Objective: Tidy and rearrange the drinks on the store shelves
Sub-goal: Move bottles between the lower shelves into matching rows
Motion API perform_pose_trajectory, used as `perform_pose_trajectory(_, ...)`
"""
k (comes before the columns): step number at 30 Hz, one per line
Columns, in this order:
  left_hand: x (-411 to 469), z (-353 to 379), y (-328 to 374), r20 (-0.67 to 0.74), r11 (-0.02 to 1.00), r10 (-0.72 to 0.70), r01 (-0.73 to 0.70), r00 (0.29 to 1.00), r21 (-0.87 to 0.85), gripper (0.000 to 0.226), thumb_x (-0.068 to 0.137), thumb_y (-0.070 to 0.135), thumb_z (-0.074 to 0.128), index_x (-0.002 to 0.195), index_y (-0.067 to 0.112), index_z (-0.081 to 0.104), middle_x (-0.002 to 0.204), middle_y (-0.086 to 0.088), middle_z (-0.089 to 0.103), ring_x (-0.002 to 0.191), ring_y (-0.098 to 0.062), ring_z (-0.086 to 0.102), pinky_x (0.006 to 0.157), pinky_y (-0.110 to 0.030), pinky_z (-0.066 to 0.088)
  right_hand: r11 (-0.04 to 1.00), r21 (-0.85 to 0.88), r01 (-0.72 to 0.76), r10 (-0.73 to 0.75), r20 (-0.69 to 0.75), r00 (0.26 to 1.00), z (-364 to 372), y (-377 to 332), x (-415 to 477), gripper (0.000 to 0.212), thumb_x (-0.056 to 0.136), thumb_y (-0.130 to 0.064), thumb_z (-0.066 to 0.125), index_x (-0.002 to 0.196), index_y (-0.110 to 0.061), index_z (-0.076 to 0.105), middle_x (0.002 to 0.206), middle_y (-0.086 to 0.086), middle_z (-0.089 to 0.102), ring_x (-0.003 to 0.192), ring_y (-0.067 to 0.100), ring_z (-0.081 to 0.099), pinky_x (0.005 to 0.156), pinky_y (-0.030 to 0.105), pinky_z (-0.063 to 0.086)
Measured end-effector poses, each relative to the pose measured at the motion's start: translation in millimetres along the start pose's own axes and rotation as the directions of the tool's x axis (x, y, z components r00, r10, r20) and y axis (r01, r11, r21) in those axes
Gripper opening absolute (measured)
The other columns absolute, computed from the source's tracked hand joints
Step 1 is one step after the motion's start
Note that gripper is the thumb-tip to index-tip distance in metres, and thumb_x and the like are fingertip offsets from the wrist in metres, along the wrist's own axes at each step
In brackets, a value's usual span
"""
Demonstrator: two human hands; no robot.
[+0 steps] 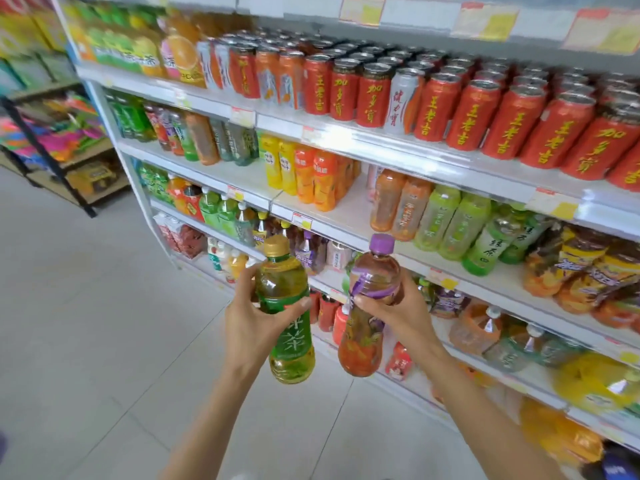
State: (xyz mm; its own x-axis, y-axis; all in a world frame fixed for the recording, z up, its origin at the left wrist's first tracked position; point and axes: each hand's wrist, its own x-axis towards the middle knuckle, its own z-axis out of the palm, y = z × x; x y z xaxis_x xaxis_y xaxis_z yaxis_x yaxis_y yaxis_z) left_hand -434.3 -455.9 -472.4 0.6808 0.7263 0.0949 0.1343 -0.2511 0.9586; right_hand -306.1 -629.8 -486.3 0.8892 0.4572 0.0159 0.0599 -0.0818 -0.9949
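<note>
My left hand point(254, 315) grips a green-labelled tea bottle point(285, 318) with a gold cap, held upright in front of the lower shelves. My right hand point(398, 311) grips a purple-capped bottle point(372, 306) with a purple label and reddish drink inside, tilted slightly. The two bottles are side by side, a small gap apart, in the aisle in front of the drinks shelving point(346, 220).
Red cans point(467, 116) fill the upper shelf. Orange, yellow and green bottles point(446, 223) stand on the middle shelves, with an open stretch of white shelf point(349, 209) between groups. Lower shelves hold mixed bottles. Tiled floor point(86, 323) lies left; a black rack point(59, 161) stands far left.
</note>
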Motion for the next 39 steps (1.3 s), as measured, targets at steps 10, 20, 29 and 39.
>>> perform_pose_trajectory(10, 34.2, -92.2, -59.7, -0.232, 0.988, -0.155, 0.156, 0.960, -0.013, 0.074, 0.038, 0.062, 0.074, 0.104, 0.042, 0.048, 0.094, 0.013, 0.066, 0.085, -0.010, 0.065, 0.076, -0.041, 0.055, 0.997, -0.046, -0.063, 0.068, 0.118, 0.991, 125.5, 16.8, 53.8, 0.049, 0.063, -0.015, 0.085, 0.098, -0.032, 0.056, 0.089, -0.014, 0.069, 0.081, -0.002, 0.065, 0.074, 0.021, 0.052)
perform_pose_trajectory(20, 126.3, -157.5, -109.0, -0.356, 0.961, -0.258, 0.277, 0.898, 0.002, 0.089, 0.037, 0.064, 0.072, 0.117, 0.032, 0.051, 0.098, 0.012, 0.065, 0.091, -0.011, 0.063, 0.081, -0.037, 0.054, 0.990, -0.111, -0.084, 0.106, 0.214, 0.971, 241.7, 36.9, 155.4, 0.050, 0.062, -0.021, 0.086, 0.099, -0.033, 0.055, 0.087, -0.016, 0.068, 0.075, -0.008, 0.064, 0.068, 0.016, 0.049)
perform_pose_trajectory(29, 273.1, -211.4, -116.7, -0.388, 0.967, -0.203, 0.245, 0.899, 0.063, 0.084, 0.038, 0.064, 0.070, 0.113, 0.033, 0.051, 0.098, 0.008, 0.066, 0.089, -0.014, 0.063, 0.078, -0.035, 0.052, 0.993, -0.097, -0.062, 0.085, 0.253, 0.964, 339.8, 11.8, 272.9, 0.049, 0.060, -0.019, 0.087, 0.100, -0.026, 0.058, 0.089, -0.010, 0.069, 0.079, -0.002, 0.065, 0.067, 0.011, 0.048)
perform_pose_trajectory(39, 384.8, -246.9, -135.8, -0.370, 0.979, -0.164, 0.198, 0.914, 0.056, 0.070, 0.040, 0.060, 0.075, 0.104, 0.055, 0.044, 0.101, 0.014, 0.064, 0.091, -0.016, 0.065, 0.081, -0.045, 0.054, 0.984, -0.178, 0.021, 0.028, 0.269, 0.963, 422.8, -5.3, 356.1, 0.057, 0.052, -0.037, 0.086, 0.099, -0.026, 0.057, 0.093, -0.004, 0.068, 0.085, 0.008, 0.065, 0.072, 0.020, 0.050)
